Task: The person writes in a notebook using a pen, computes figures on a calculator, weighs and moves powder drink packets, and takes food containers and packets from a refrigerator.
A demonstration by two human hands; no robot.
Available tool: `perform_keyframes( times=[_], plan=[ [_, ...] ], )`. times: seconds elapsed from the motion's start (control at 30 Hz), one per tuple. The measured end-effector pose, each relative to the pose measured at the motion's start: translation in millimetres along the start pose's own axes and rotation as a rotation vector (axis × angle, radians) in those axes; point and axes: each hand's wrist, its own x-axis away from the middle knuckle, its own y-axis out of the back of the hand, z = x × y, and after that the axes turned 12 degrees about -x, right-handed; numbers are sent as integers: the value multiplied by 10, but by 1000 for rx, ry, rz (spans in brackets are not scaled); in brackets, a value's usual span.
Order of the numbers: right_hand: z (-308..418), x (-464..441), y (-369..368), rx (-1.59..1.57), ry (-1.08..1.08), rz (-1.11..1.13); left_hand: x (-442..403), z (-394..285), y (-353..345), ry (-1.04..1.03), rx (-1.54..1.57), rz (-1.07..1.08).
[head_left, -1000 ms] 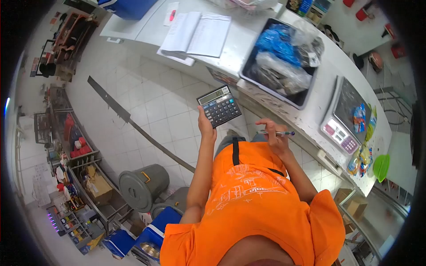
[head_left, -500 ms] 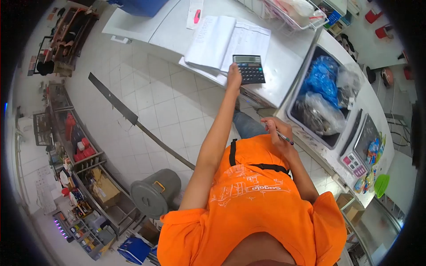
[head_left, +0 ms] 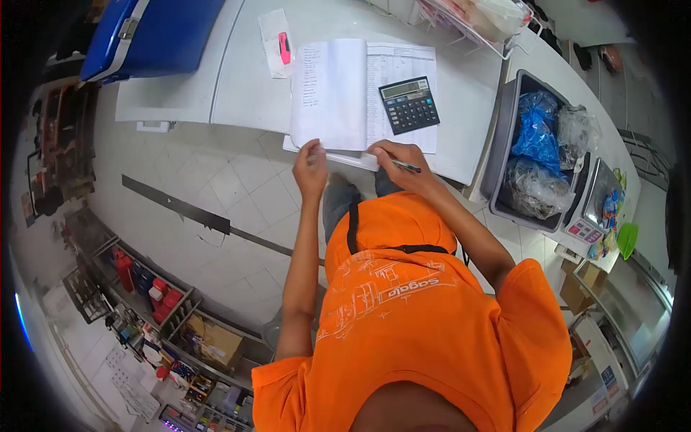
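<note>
Taking the middle of the book [head_left: 331,93] as the clock's centre and twelve as straight away from the person, the book lies spread flat on the white desk [head_left: 248,86], its left page bearing handwriting and its right page printed rows. The calculator [head_left: 409,106] rests on the right page, toward three o'clock, its display end turned slightly to eleven.

At seven o'clock, the left grip [head_left: 311,169] is at the book's near corner, fingers half curled and blurred; I cannot tell whether they pinch the pages. At five o'clock, the right grip [head_left: 404,163] is just beside the near edge of the right page, fingers closed around a pen [head_left: 412,168] whose visible end points to four.

A small pink item [head_left: 284,47] lies at ten o'clock, with the blue box [head_left: 162,39] farther out between nine and ten. The grey tray [head_left: 504,151], holding a blue bag [head_left: 536,129] and clear ones, stands between three and four; a scale [head_left: 584,230] is just beyond it at four.
</note>
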Motion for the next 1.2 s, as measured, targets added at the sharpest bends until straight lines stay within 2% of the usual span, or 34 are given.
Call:
perform_keyframes(
  times=[0.07, 0.1, 0.13, 0.2, 0.37, 0.4, 0.47, 0.6, 0.9, 1.1, 1.2],
  plan=[
    [-153, -275, -253, -22, 50, -8, -384, 213, 143, -215, -225, -48],
    [-234, -395, -389, -37, 5, -26, -559, 305, 182, -318, -340, -70],
    [-307, -521, -539, -55, -38, -42, -729, 393, 195, -333, -309, -67],
    [-351, -783, -809, -87, -33, -121, -1072, 412, 290, -291, -494, 76],
    [-594, -1213, -1381, -181, 43, -350, -1759, 508, 382, -650, -517, 251],
    [-635, -1263, -1444, -173, -3, -371, -1813, 583, 371, -729, -525, 275],
    [-703, -1321, -1593, -160, -101, -405, -1874, 693, 389, -761, -628, 309],
    [-780, -1432, -1802, -23, 50, -514, -1918, 789, 345, -781, -694, 337],
    [-901, -1615, -1955, 115, 207, -680, -1987, 849, 271, -741, -744, 430],
    [-939, -1645, -1959, 119, 185, -654, -2003, 857, 251, -738, -758, 445],
    [-932, -1635, -1958, 141, 170, -652, -2003, 875, 254, -819, -725, 368]
  ],
)
